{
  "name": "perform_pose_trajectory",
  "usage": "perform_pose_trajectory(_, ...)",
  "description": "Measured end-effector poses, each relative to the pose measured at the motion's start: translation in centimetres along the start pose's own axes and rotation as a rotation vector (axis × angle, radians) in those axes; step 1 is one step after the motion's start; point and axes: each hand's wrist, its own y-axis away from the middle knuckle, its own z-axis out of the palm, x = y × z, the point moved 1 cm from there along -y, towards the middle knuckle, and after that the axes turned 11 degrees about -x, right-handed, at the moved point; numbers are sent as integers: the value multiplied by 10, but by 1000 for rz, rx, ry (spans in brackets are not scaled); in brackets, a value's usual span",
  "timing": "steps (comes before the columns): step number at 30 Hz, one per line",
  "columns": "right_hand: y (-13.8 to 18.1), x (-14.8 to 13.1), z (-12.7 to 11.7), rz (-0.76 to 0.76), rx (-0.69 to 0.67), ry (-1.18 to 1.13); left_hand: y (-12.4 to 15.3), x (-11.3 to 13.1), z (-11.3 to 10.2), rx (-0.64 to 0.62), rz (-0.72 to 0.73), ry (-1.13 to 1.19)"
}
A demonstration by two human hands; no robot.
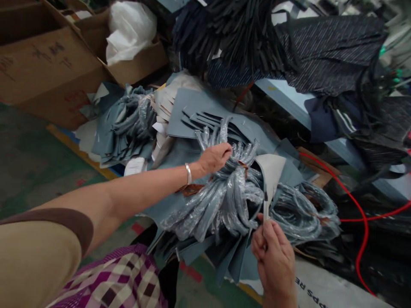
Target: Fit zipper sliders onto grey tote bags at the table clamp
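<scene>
The left hand (214, 157) grasps the top of a bundle of grey-blue straps sleeved in clear plastic (224, 201), lying mid-heap on flat grey-blue cut sheets (192, 113), probably light, floppy and slippery, best gripped at its bound middle, while the right hand (272, 252) pinches a pale-backed grey strip (271, 171).

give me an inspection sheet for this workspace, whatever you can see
surface: green floor with a yellow line; blue-grey cut sheets heaped up.
job's things: wrapped strap bundle, plastic-covered; pale cut piece.
clutter: second strap bundle, dark striped fabric, white bag.
grippers: left hand grips the wrapped strap bundle; right hand pinches the pale cut piece's narrow end.
cables: red cable loops at the right.
surroundings: cardboard boxes, pale blue table edge.
</scene>
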Motion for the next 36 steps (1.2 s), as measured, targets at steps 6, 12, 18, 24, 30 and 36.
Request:
perform_pose_trajectory(6,12,12,22,37,-30,-7,63,-48,45,106,-301,352)
perform_pose_trajectory(12,0,6,30,1,-76,335,89,-53,68,93,-422,586)
perform_pose_trajectory(18,-20,-18,22,-72,1,800,73,-54,72,-138,-331,819)
perform_pose_trajectory(24,-39,-55,43,-255,-185,1199,81,-50,66,-195,-388,1035)
perform_pose_trajectory(30,-70,-64,102,-205,-481,1820,112,-37,61,-164,-367,1127)
perform_pose_trajectory(36,-91,-60,144,-50,-718,2210,126,-43,58,-163,-298,1061)
